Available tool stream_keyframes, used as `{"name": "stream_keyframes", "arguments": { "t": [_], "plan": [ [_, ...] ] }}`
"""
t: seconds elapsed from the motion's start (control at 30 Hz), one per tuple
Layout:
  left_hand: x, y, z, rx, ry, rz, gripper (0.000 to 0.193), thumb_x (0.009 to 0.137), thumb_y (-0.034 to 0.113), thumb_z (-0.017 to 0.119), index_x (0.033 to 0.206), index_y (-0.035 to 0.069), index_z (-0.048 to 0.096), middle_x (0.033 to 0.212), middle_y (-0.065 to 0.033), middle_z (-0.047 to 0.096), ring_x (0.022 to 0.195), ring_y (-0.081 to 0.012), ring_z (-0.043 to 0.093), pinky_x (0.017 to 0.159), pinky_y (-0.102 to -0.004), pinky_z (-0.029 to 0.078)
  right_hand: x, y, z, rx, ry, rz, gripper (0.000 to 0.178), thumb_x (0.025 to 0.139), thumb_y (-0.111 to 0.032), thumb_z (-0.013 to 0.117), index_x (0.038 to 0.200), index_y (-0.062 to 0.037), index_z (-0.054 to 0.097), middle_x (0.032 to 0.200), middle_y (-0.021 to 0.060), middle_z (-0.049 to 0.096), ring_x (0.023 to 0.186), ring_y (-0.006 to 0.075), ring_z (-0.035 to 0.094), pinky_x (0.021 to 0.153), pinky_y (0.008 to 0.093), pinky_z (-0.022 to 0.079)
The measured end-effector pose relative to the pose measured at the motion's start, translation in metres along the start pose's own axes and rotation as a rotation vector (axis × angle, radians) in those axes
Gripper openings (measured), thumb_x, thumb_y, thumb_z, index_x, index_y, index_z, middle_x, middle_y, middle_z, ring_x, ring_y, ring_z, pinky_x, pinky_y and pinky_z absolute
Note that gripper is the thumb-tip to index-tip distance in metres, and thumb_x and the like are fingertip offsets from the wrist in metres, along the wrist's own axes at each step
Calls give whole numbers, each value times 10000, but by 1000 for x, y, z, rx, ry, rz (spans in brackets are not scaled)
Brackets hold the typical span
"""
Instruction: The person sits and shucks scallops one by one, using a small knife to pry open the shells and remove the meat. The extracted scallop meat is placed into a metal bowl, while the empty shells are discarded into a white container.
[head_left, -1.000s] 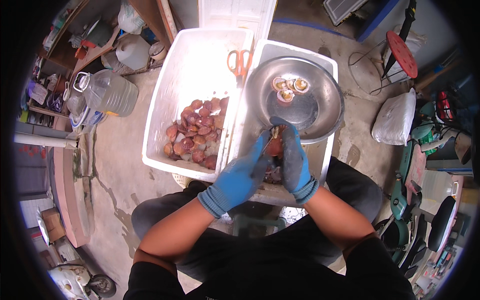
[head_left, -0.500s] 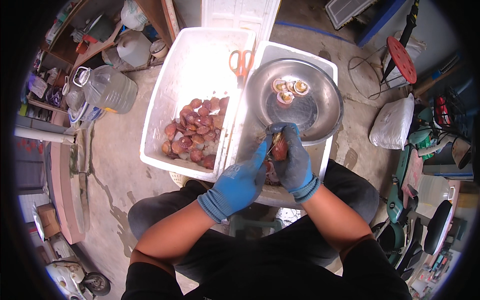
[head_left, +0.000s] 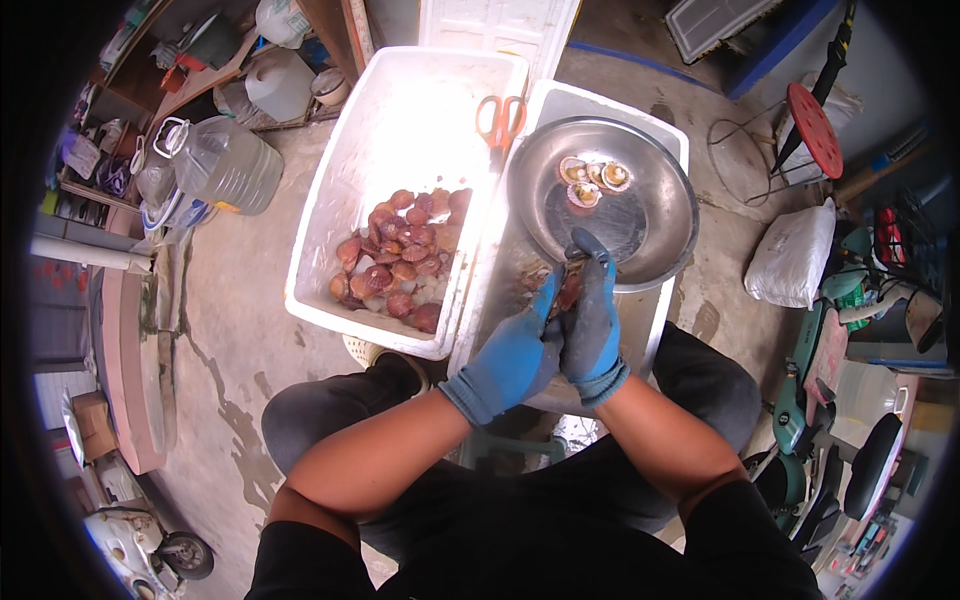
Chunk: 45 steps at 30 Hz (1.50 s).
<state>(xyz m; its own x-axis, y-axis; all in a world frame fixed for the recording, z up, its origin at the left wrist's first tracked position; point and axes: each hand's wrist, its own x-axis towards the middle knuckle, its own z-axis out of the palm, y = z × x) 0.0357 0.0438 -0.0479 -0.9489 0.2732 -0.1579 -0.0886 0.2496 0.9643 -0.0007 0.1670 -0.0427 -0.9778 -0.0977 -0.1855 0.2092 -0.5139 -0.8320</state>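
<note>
1. Head view, hands. The left hand [head_left: 512, 355] and the right hand [head_left: 592, 325], both in blue gloves, are meeting over the near white foam box [head_left: 655, 300]. Their fingers are curling shut around one reddish scallop [head_left: 569, 290], which is sitting between the two palms, just below the rim of the steel bowl [head_left: 660, 235]. Whether a blade is in either hand cannot be told.

2. Head view, surroundings. Three opened shells [head_left: 590, 180] are lying in the bowl. The unopened scallop pile [head_left: 400, 260] is filling the near end of the far white foam box [head_left: 400, 110]. Orange-handled scissors [head_left: 499, 118] are resting across the two box rims.

3. Head view, risks (judgement).
   - The wet shell is likely slippery; a loosening grip could be dropping it into the box or onto the concrete floor [head_left: 240, 330].
   - Prying force with the hands this close could be driving a shell edge into a glove.
   - The bowl is perching on the box rim; a nudge from the right hand could be tipping it.
   - The scissors could be sliding off.
</note>
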Motion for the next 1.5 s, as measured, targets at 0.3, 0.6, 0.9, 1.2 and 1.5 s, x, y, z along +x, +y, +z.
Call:
{"name": "stream_keyframes", "arguments": {
  "t": [0.3,0.6,0.9,1.2,1.5],
  "plan": [
    [-9,13,-19,81,113,73,551,995,149,587,1533,120,473,993,-296,704,899,-489,688,806,-529,563,5,-22,-4,3,-103,52,431,1141,-324,464,1490,-77,520,1284,60,595,1123,130,578,1022,302,487],
    [-13,2,-65,636,-8,11,486,993,196,657,1459,77,583,879,-235,720,762,-392,716,721,-458,580,15,-49,-44,-688,-317,364,454,1145,-343,444,1363,3,640,1099,46,683,921,92,604,839,257,519],
    [-8,36,-45,-130,4,-77,355,1012,59,658,1360,24,604,1121,-46,686,978,-96,614,856,-299,539,1,-46,-27,-297,-493,467,557,1149,-445,386,1466,-8,517,1171,114,700,942,175,695,792,299,584],
    [-1,21,-71,-246,246,20,148,1033,71,613,1164,36,673,838,-28,609,762,-79,545,705,-263,486,5,-60,-17,-43,-393,431,555,1136,-459,410,1412,0,558,1087,114,702,904,185,708,779,322,601],
    [-3,37,-87,89,114,-58,232,1024,133,688,1231,28,690,967,-8,692,816,-75,588,750,-259,515,20,-48,-30,181,-312,301,543,1153,-402,368,1418,33,557,1315,159,677,1182,265,681,1027,429,567]
  ]
}}
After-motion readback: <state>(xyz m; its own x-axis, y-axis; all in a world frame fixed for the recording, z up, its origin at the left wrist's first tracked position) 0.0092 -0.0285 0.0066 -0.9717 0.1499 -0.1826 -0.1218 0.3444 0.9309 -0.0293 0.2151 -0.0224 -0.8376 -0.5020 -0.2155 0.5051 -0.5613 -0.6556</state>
